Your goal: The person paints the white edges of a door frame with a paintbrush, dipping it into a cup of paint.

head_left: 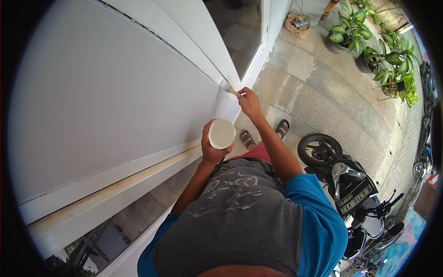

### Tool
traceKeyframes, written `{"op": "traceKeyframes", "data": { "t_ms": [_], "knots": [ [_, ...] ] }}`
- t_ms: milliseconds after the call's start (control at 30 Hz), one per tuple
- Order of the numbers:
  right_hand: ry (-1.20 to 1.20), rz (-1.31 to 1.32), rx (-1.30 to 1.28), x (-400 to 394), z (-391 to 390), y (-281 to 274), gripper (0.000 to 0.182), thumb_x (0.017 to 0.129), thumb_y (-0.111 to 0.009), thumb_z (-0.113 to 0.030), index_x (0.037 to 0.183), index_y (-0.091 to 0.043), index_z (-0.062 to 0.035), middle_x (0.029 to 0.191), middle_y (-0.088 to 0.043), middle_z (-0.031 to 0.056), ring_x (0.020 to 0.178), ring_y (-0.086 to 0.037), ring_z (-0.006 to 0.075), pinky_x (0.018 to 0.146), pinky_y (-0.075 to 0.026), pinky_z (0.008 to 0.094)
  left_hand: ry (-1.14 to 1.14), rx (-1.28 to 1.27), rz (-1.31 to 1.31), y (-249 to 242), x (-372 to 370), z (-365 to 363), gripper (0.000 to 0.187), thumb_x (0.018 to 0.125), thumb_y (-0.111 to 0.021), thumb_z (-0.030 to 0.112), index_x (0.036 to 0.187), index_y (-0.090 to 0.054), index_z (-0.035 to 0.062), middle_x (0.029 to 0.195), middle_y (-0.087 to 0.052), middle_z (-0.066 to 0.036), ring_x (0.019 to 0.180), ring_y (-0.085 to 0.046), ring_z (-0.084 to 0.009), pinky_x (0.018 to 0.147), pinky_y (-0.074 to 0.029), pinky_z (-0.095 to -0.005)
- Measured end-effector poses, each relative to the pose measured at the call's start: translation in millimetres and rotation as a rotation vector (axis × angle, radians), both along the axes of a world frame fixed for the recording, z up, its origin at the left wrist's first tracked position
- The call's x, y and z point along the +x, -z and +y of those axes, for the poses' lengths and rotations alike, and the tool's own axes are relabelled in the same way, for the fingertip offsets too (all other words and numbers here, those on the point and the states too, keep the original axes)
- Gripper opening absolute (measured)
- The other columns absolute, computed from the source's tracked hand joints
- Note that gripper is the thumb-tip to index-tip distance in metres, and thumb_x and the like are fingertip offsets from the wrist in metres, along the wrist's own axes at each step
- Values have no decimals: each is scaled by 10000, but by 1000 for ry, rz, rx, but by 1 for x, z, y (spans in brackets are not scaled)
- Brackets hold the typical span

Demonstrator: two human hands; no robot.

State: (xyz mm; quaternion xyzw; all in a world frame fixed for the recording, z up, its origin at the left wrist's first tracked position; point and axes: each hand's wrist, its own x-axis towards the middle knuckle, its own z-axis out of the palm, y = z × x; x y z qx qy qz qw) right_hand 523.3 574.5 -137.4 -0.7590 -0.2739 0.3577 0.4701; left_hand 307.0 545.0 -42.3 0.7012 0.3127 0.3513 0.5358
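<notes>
My left hand [210, 145] is wrapped around a round tub of off-white paint [222, 134], held in front of my waist with its open top facing up. In my right hand [249, 102] is a paintbrush [232, 90], gripped by its wooden handle. The bristles meet the white frame at the edge of the large pale grey panel [124, 87]. A dark, rough line runs along the seam between panel and frame, ending near the brush.
A motorcycle [353, 184] stands close on my right, its wheel near my sandalled feet [247, 138]. Potted plants [346, 34] line the tiled pavement [332, 111] farther off. A brown bag [296, 26] lies by the wall. A glass pane [240, 32] adjoins the frame.
</notes>
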Motion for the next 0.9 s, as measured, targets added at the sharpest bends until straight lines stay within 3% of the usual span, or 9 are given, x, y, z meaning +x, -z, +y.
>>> {"op": "traceKeyframes", "data": {
  "t_ms": [33,67,133,267,467,633,733,900],
  "knots": [
    [-23,249,197,3,-10,-23,145,910,-645,-139,1001,-657,-27,770,-674,102,662,-616,153,593,-468,311,-4,4,30,-1,2,0,903,645,-880,125,1401,-398,17,1294,-555,-135,1191,-575,-245,1020,-470,-380],
    [-13,237,196,7,-20,-46,145,910,-645,-139,1001,-657,-27,770,-674,102,662,-616,153,593,-468,311,-9,8,61,-1,4,0,923,660,-879,131,1418,-367,9,1287,-568,-141,1187,-582,-247,1020,-472,-386],
    [-88,568,547,15,-34,-86,104,951,-607,-90,1019,-641,-18,718,-610,27,600,-476,50,533,-353,219,20,30,46,-2,13,5,930,660,-880,131,1420,-358,8,1283,-568,-144,1178,-588,-247,1011,-478,-384],
    [-76,532,516,38,-59,-105,117,978,-606,-125,1053,-615,-36,732,-610,21,604,-433,43,545,-320,209,72,76,-2,-9,34,9,904,646,-889,132,1394,-397,10,1267,-571,-136,1159,-594,-244,995,-484,-374],
    [52,437,440,77,-115,-112,161,931,-643,-86,1078,-599,-39,787,-657,39,641,-495,51,555,-362,215,81,94,-76,-20,74,5,885,629,-914,157,1363,-441,11,1241,-579,-128,1138,-599,-242,979,-487,-367],
    [211,369,567,105,-154,-112,202,914,-659,-58,1101,-584,-45,820,-679,51,657,-530,51,557,-372,211,220,133,-48,-38,122,-3,866,626,-917,215,1341,-472,11,1219,-609,-139,1125,-619,-262,973,-493,-373],
    [260,331,518,134,-171,-118,211,914,-660,-50,1108,-578,-42,834,-681,47,652,-537,47,549,-376,213,275,89,-49,-42,156,-13,890,624,-921,224,1358,-464,11,1235,-603,-143,1156,-606,-259,984,-485,-373],
    [289,310,495,191,-199,-124,228,899,-674,-35,1111,-588,-37,823,-653,17,589,-464,31,509,-340,199,351,139,-63,-53,219,-23,895,636,-923,242,1369,-461,18,1250,-596,-145,1162,-604,-263,992,-479,-374]
  ]
}}
